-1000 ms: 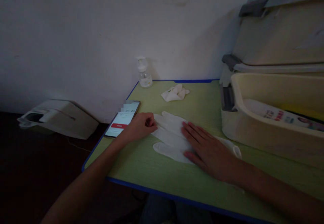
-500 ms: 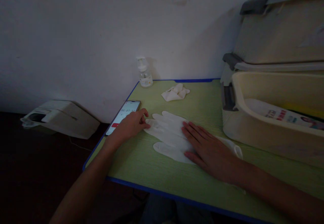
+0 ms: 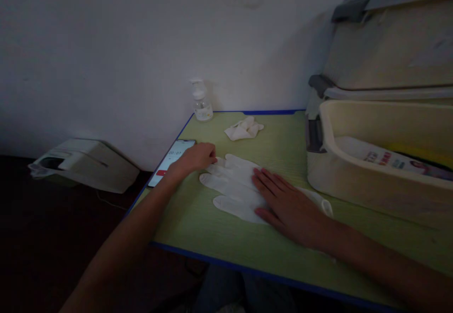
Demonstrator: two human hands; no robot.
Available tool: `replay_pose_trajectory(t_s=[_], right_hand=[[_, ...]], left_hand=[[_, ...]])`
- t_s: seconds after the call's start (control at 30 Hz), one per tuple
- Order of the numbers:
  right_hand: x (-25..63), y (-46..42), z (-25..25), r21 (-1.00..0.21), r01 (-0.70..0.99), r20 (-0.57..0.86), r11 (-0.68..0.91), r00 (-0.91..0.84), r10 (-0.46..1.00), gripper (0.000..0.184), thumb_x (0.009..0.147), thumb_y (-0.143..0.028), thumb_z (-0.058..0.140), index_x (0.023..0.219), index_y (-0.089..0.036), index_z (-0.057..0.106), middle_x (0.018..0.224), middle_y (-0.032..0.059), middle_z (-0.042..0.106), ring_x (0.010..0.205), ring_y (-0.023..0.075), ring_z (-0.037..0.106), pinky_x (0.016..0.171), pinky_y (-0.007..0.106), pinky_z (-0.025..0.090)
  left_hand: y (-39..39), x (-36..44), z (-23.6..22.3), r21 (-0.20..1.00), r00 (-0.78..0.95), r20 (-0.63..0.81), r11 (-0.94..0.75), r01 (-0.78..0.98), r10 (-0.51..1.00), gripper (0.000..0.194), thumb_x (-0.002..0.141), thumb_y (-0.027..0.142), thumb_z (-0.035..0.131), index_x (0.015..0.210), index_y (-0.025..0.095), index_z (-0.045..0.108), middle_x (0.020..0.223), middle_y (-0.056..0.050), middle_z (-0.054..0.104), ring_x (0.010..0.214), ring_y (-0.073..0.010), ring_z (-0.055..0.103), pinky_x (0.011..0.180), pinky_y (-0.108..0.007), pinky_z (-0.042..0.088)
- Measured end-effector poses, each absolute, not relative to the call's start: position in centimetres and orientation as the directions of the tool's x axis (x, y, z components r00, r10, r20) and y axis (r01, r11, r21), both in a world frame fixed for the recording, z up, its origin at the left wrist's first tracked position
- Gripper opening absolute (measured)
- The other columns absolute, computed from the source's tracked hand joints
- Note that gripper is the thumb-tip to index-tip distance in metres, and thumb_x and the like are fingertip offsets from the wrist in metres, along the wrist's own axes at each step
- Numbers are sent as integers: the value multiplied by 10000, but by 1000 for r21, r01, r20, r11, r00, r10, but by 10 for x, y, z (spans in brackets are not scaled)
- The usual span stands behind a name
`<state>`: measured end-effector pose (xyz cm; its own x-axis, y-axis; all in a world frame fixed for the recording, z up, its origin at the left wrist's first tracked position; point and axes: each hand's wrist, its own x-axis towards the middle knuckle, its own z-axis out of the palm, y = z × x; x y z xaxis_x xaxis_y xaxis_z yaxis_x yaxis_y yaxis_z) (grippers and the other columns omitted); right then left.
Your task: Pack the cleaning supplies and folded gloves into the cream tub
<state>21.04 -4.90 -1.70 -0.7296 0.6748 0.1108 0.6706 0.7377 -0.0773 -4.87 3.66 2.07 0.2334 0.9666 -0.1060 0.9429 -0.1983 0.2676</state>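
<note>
A white disposable glove lies flat on the green tabletop, its fingers pointing left and its cuff toward the right. My right hand rests palm down across the glove's palm and cuff, fingers stretched out. At the glove's far-left side, my left hand has its fingers pinched together on the tip of one glove finger. A second white glove lies crumpled farther back on the table. Beside my left hand is a phone with a timer on its screen, partly hidden by that hand.
A clear pump bottle stands at the table's back left corner. On the right is a cream storage bin holding a printed packet, with more bins stacked behind. A white container sits low at the left.
My left hand has shifted from one glove finger to the neighbouring one farther back, and its fingers have closed in. My right hand stays flat on the glove. The view has moved slightly.
</note>
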Motion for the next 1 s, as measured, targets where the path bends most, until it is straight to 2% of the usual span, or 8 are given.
replay_pose_trajectory(t_s=[0.17,0.43,0.57,0.7,1.0], right_hand=[[211,-49,-18,-100,664,129,741,-729,672,618,923,-450,357,1361,-16,394,1445,222,323,1348,311,288,1050,492,353],[211,-49,-22,-99,662,154,743,-727,669,610,925,-455,345,1358,-28,404,1446,211,333,1350,301,290,1062,479,341],[212,-49,-23,-124,657,174,744,-724,668,605,926,-454,349,1364,-38,396,1451,207,327,1360,291,270,1068,478,333],[211,-49,-22,-93,663,153,743,-727,669,607,923,-447,358,1357,-26,404,1447,213,329,1348,304,293,1056,485,348],[211,-49,-20,-102,662,144,743,-729,669,613,923,-454,352,1363,-30,394,1449,210,326,1353,299,282,1059,479,343]], left_hand=[[45,-50,16,268,214,-112,-178,947,970,118,739,241,539,726,151,615,712,-33,630,652,-154,569,606,-244,418],[36,-45,20,126,121,-61,-112,986,991,123,728,188,498,730,156,616,764,-93,638,724,-228,588,630,-308,417],[34,-43,20,103,105,-37,-100,990,994,151,740,167,464,736,150,615,799,-114,640,757,-243,589,653,-322,422],[38,-47,16,151,129,-58,-119,981,990,134,745,171,481,753,152,613,787,-86,639,739,-205,583,655,-292,424],[44,-49,22,369,253,-108,-198,908,961,190,757,264,489,826,144,619,796,-48,659,698,-154,590,648,-250,451]])
